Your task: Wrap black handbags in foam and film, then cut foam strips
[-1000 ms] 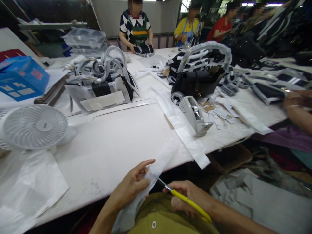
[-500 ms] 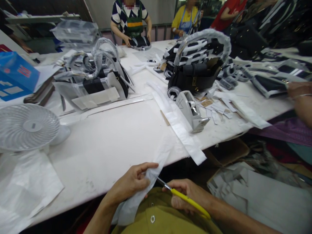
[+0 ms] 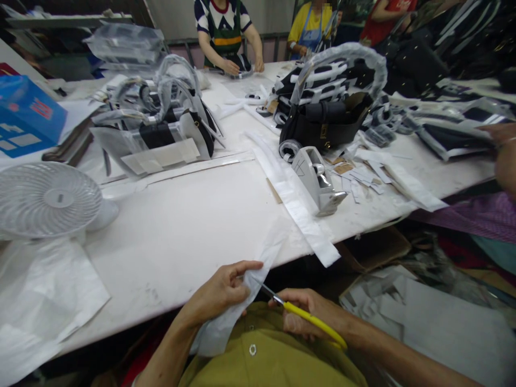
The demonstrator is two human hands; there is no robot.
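Note:
My left hand (image 3: 228, 287) pinches a long strip of thin white tissue-like material (image 3: 226, 330) at the table's front edge. One end of the strip lies on the tabletop, and the other hangs over my lap. In my right hand (image 3: 310, 312) is a pair of scissors (image 3: 314, 322) with yellow handles. Their blades point up and left at the strip, close to my left fingers; how far the blades are apart is hard to see. More white strips (image 3: 302, 217) lie on the table just ahead, running under a grey tape dispenser (image 3: 316, 183).
A white fan (image 3: 52, 199) and white sheets (image 3: 40, 301) are at left. Wrapped handbags (image 3: 161, 129) and a black handbag (image 3: 326, 121) stand farther back. Co-workers (image 3: 228, 43) work across the table; another person's hand (image 3: 503, 156) is at right. Below right is a heap of white scraps (image 3: 435, 317).
My hands stay nearly in place, with the scissors still at the strip. The view has shifted slightly. Across the table, the co-worker's hands have moved over the dark item there.

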